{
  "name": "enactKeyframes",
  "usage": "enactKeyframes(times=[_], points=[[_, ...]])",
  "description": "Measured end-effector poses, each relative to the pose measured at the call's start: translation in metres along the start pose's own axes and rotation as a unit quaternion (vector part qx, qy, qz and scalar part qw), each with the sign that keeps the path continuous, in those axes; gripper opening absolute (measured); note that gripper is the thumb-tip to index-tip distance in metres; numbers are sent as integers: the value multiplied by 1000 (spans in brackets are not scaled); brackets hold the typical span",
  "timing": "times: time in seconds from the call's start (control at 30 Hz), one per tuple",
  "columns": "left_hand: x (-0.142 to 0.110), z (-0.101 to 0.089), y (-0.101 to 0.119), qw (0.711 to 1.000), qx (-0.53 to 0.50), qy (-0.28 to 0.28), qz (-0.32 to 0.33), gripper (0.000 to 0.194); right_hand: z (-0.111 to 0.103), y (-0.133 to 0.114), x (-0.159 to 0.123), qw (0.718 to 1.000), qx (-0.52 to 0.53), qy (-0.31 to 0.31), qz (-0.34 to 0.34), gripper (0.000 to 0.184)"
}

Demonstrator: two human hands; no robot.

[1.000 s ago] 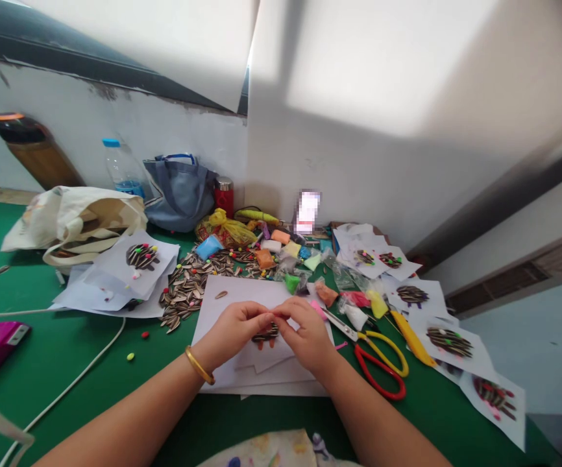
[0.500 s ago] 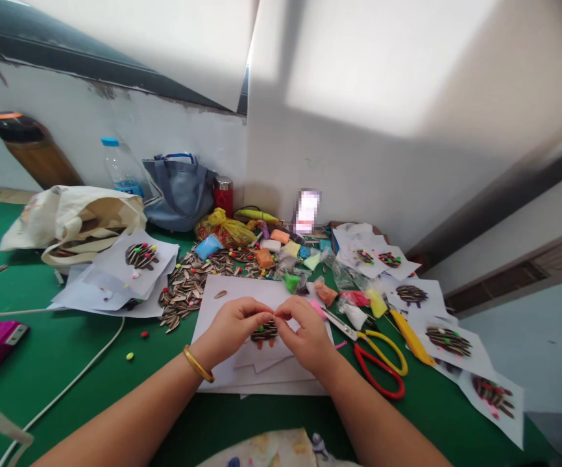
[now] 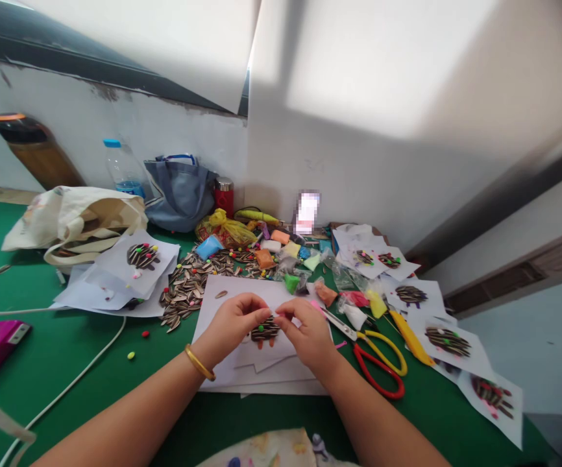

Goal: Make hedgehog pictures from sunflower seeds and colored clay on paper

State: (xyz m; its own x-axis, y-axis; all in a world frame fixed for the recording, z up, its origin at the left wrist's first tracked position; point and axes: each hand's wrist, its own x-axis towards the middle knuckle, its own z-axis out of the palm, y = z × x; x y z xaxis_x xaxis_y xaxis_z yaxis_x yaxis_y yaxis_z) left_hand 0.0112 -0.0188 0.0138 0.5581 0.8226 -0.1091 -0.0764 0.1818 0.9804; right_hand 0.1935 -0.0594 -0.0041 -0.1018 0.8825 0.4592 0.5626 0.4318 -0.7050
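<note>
Over the white paper [image 3: 222,292] both hands are held close together, fingertips a little apart. My left hand [image 3: 242,321], with a gold bangle at the wrist, pinches thumb against fingers. My right hand [image 3: 305,334] also pinches, and a tiny pale bit seems to show at its fingertips, too small to name. Just below them lies a seed-covered figure [image 3: 264,331], made of striped sunflower seeds with a green dot and orange-brown feet. Part of the figure is hidden by my fingers. A single sunflower seed [image 3: 221,294] rests near the paper's upper left.
Loose sunflower seeds [image 3: 183,292] are heaped behind left. Coloured clay packets [image 3: 264,259] lie at the back. Scissors [image 3: 381,350] and a yellow utility knife [image 3: 410,337] sit right, beside finished seed pictures [image 3: 449,340]. A cloth bag [image 3: 91,214] and a cable [image 3: 81,376] are left.
My fingertips have drawn slightly apart and moved up a little, so more of the seed figure shows. Nothing else on the table has moved.
</note>
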Motion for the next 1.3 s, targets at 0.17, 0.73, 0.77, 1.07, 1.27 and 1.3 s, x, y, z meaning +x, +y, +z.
enactKeyframes(times=[0.17, 0.73, 0.77, 1.07, 1.27, 1.3], points=[[1, -1, -1, 997, -14, 77, -1, 29, -2, -1, 0, 1000, 15, 16, -15, 17], [5, 5, -9, 850, -511, 83, -100, 26, 39, -34, -8, 987, -25, -32, -154, 14], [5, 5, -8, 846, -517, 84, -100, 28, 41, -34, -8, 986, -39, -31, -157, 15], [8, -7, -5, 829, -548, 87, -73, 25, 38, -37, -16, 968, -112, -61, -215, 32], [8, -11, -3, 828, -544, 113, -81, 24, 33, -38, -13, 963, -163, -60, -204, 41], [8, -11, -2, 827, -546, 110, -78, 24, 32, -37, -13, 964, -168, -52, -198, 38]])
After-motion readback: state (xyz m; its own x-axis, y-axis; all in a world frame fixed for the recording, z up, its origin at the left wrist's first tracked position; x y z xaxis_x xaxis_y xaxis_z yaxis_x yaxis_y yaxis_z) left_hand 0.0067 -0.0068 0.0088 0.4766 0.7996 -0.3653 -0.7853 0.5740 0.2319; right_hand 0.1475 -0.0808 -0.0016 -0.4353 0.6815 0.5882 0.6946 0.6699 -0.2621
